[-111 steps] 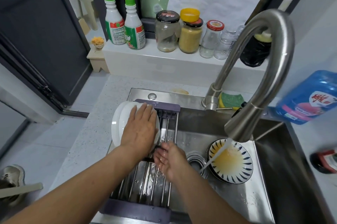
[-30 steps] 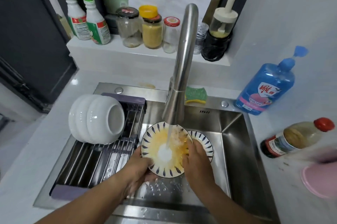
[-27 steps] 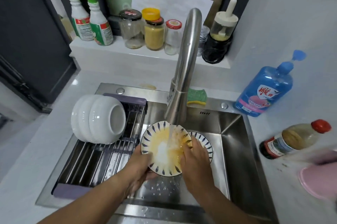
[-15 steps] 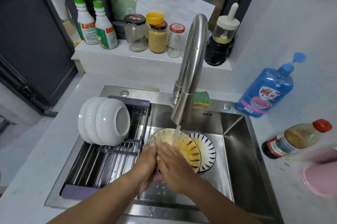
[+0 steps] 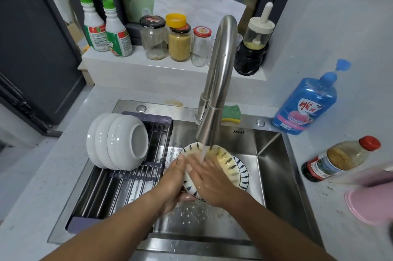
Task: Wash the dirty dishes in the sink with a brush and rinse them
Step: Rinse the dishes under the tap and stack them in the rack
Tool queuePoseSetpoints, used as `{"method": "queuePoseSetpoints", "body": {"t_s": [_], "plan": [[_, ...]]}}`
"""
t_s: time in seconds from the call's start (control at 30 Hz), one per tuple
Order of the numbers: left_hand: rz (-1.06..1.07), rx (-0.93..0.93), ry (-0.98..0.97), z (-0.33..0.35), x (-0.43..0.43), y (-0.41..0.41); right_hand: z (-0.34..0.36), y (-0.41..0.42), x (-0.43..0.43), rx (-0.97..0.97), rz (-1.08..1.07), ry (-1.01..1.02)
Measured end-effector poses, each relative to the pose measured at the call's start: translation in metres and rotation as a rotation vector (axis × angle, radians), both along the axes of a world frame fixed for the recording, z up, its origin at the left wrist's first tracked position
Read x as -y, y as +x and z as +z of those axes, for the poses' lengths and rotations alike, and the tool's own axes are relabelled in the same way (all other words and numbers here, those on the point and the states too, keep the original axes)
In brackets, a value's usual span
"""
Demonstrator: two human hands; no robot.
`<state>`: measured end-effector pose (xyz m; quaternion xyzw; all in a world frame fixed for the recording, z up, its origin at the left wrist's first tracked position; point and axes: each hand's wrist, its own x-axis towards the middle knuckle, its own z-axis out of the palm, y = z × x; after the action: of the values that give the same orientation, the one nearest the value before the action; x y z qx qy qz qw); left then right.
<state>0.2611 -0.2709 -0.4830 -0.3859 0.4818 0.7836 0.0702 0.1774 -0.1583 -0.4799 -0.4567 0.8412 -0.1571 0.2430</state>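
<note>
Your left hand grips the patterned bowl, tilted, its inside facing upper right; your right hand presses flat inside.

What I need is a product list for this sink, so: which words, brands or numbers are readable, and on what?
"雕牌": label of the blue dish-soap bottle.
Trigger spray bottle and green-capped bottle: labels too blurred to read.
Black jar lid, red jar lid: print too small.
Red-capped sauce bottle: label blurred.
Sink: stamped mark on the rear wall, unreadable.
</note>
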Motion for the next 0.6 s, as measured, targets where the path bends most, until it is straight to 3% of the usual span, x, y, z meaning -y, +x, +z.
{"method": "queuePoseSetpoints", "body": {"t_s": [0.17, 0.3, 0.43, 0.53, 0.6], "plan": [[0.013, 0.014, -0.015, 0.007, 0.016, -0.006, 0.026, 0.023, -0.016, 0.1, 0.209, -0.169], [0.01, 0.069, -0.115, 0.011, 0.028, -0.007, 0.005, 0.012, -0.063, -0.068, 0.294, -0.13], [-0.085, 0.127, -0.094, 0.015, 0.04, -0.003, -0.012, -0.02, -0.096, -0.266, 0.278, -0.136], [-0.151, 0.184, -0.018, 0.017, 0.047, 0.0, 0.0, -0.027, -0.098, -0.195, 0.243, -0.246], [-0.169, 0.213, 0.064, 0.016, 0.051, 0.001, 0.02, -0.027, -0.092, 0.029, 0.13, -0.267]]}}
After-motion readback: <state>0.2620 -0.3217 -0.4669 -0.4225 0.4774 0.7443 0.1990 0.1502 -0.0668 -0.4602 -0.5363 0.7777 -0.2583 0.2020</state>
